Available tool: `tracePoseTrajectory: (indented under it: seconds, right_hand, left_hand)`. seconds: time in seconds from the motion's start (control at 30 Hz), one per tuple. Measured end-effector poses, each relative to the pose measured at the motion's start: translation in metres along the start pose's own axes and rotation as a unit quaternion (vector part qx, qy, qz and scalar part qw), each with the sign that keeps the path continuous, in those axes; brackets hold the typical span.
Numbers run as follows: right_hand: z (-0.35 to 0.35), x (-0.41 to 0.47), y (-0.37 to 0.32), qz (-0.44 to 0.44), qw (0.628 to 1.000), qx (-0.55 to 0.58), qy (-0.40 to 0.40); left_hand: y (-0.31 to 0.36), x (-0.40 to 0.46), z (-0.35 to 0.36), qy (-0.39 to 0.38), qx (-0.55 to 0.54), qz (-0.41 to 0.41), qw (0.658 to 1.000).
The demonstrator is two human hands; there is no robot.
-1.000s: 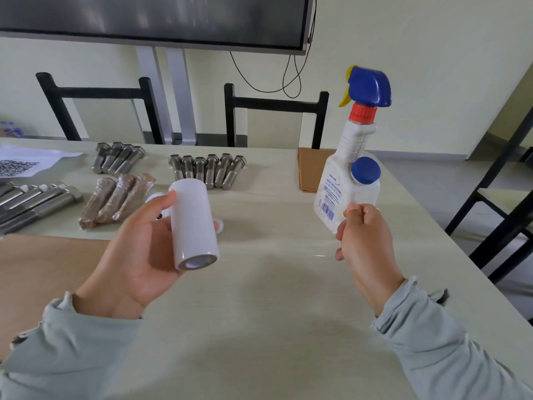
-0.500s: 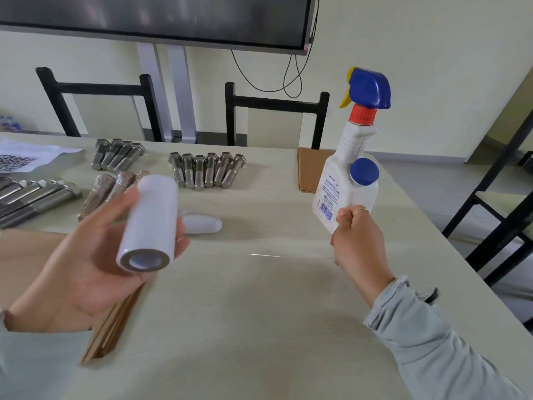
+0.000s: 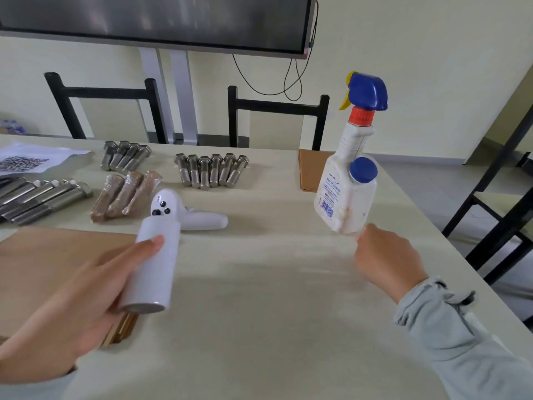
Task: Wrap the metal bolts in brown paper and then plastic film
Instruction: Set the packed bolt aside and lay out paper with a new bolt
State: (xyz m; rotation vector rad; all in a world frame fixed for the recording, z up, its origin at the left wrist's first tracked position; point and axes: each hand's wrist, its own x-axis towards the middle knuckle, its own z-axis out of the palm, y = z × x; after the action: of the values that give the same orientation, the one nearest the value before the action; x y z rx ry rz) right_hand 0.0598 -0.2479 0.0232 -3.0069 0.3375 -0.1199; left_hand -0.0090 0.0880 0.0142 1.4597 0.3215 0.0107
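- Two hands work over the table (image 3: 288, 327) in the single head view. The left hand (image 3: 75, 301) grasps a white roll of plastic film (image 3: 151, 264), fingers curled beneath it and the thumb (image 3: 138, 249) laid along its top, so the roll can likely turn as film pays out.
- Right hand (image 3: 386, 258) is clenched around something thin just below the spray bottle (image 3: 346, 194); it looks like the free end of the film, drawn out sideways from the roll, though the clear sheet itself is too faint to be sure. Whether these fingers touch the bottle I cannot tell.
- Beyond the left fingers lie three wrapped bolts (image 3: 124, 197) in brown paper with a shiny film skin, apparently finished and set aside.
- Bare bolts wait farther off: a row of six bolts (image 3: 210, 171) between the two hands, a group of four bolts (image 3: 125, 154) behind the wrapped ones, and long bolts (image 3: 40, 200) left of the left hand.
- Brown paper sheets (image 3: 52, 261) sit under the left hand, within easy reach for the next bolt; a second paper stack (image 3: 310, 171) lies behind the bottle.
- White handheld device (image 3: 184, 212) rests just past the roll.
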Motion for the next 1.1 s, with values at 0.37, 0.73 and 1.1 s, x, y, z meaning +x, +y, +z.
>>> tracePoseTrajectory:
  seconds: [0.37,0.73,1.1]
  right_hand:
    - [0.018,-0.015,0.023,-0.024,0.985,-0.156,0.067]
    - [0.014,-0.004,0.037,-0.002,0.999,0.034,-0.028]
    - [0.007,0.008,0.049,0.041,0.959,0.277,-0.044]
  left_hand:
    - [-0.005,0.002,0.031,0.064,0.393,0.083,0.913]
    - [-0.003,0.007,0.018,0.074,0.428,0.141,0.889]
    - [-0.012,-0.007,0.032,0.053,0.550,0.255,0.794]
